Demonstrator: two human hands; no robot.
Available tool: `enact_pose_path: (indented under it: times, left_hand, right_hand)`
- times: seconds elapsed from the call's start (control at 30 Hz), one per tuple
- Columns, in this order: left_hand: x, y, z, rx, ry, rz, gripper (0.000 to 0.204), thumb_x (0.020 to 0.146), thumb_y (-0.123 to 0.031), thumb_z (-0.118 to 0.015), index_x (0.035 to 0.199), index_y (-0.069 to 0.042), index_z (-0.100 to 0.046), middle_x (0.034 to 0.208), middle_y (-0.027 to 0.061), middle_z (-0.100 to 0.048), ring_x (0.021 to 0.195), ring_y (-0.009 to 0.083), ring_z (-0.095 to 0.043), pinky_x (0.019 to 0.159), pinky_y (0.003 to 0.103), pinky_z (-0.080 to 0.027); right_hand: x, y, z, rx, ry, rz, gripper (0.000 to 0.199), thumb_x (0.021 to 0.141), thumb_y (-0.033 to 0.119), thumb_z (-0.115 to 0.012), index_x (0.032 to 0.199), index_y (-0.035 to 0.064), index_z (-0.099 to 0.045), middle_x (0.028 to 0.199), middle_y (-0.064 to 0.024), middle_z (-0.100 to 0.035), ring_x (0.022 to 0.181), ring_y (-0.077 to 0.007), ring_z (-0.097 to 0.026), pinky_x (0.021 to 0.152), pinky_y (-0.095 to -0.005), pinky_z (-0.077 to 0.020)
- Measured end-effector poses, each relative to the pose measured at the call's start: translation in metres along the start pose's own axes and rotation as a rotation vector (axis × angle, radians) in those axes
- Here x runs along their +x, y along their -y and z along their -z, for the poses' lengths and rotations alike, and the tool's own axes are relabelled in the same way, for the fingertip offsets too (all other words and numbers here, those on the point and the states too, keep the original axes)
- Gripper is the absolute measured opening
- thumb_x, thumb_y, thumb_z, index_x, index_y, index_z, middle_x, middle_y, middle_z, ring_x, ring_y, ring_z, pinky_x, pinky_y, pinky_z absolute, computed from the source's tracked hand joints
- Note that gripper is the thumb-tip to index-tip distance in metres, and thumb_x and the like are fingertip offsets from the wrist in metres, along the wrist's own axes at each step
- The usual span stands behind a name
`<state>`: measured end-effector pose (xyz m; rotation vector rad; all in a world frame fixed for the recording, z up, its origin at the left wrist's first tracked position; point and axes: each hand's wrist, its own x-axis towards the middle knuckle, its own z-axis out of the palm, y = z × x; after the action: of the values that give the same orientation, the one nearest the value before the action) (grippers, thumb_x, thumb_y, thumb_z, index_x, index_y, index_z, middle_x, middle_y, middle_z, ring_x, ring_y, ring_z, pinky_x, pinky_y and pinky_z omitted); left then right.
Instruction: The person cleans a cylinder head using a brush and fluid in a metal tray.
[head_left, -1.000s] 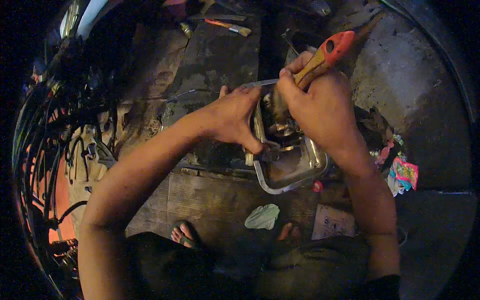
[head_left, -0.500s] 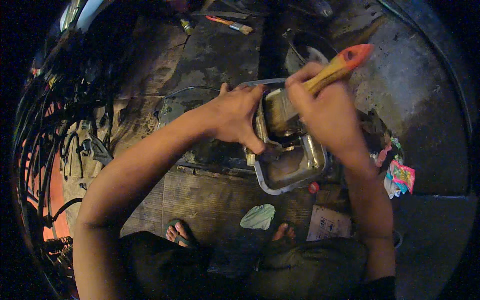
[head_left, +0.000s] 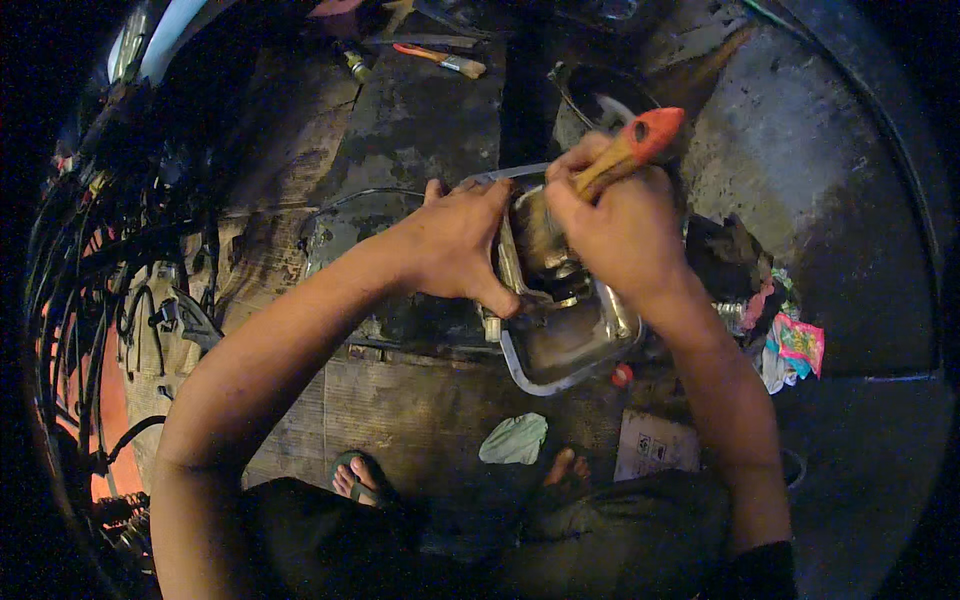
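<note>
Holding brush (head_left: 655,130) in right hand (head_left: 622,222), metal part (head_left: 510,262) against left hand (head_left: 462,240)

Free passage lies over the cardboard (head_left: 400,400) nearside of the metal tray (head_left: 516,371); the left hand (head_left: 458,240) and right hand (head_left: 625,230) (brush (head_left: 640,143) protruding) crowd its upper part.

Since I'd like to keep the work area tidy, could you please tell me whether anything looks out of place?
A pink wrapper lies crumpled beyond the right forearm, like litter, and a small red object sits loose near the metal pan, apparently stray.
</note>
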<state>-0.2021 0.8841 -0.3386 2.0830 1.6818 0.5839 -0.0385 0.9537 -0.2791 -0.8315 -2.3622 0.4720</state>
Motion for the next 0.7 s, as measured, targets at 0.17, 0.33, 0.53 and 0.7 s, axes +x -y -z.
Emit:
enact_pose_path:
  times: [0.17, 0.33, 0.53, 0.7]
  left_hand:
    - [0.001, 0.004, -0.003, 0.018, 0.034, 0.002, 0.115, 0.045, -0.048, -0.08, 0.131, 0.011, -0.032, 0.13, 0.0307, -0.046, 0.126, 0.0421, -0.04, 0.104, 0.064, -0.024]
    - [0.004, 0.004, -0.003, -0.136, 0.097, 0.037, 0.113, 0.046, -0.041, -0.08, 0.138, 0.001, -0.03, 0.134, 0.0242, -0.044, 0.129, 0.0409, -0.037, 0.106, 0.063, -0.02]
    - [-0.003, -0.001, -0.009, -0.231, 0.092, 0.069, 0.114, 0.04, -0.035, -0.083, 0.137, -0.004, -0.031, 0.126, 0.0173, -0.05, 0.125, 0.0379, -0.042, 0.107, 0.052, -0.018]
    - [-0.007, 0.023, -0.017, -0.247, 0.064, 0.102, 0.123, 0.039, -0.037, -0.085, 0.139, 0.001, -0.025, 0.129, 0.0186, -0.049, 0.127, 0.0354, -0.041, 0.111, 0.05, -0.013]
  right_hand:
    - [-0.018, 0.003, -0.017, 0.055, 0.045, -0.052, 0.017, 0.083, 0.019, -0.063, 0.085, 0.0026, -0.059, 0.072, -0.0123, -0.063, 0.071, -0.0242, -0.065, 0.065, -0.0361, -0.0493]
    - [0.008, 0.01, 0.017, 0.047, 0.315, -0.209, 0.036, 0.078, 0.035, -0.063, 0.079, -0.0014, -0.062, 0.065, -0.0215, -0.062, 0.064, -0.041, -0.063, 0.06, -0.0504, -0.0502]
    - [-0.021, -0.02, 0.002, 0.232, 0.294, -0.002, 0.029, 0.079, 0.029, -0.064, 0.079, 0.0006, -0.062, 0.067, -0.0157, -0.064, 0.063, -0.0356, -0.062, 0.062, -0.0424, -0.05]
    - [-0.033, 0.0, -0.007, 0.288, 0.019, -0.102, 0.035, 0.078, 0.037, -0.065, 0.087, 0.0032, -0.064, 0.065, -0.017, -0.064, 0.06, -0.0374, -0.062, 0.059, -0.0457, -0.0501]
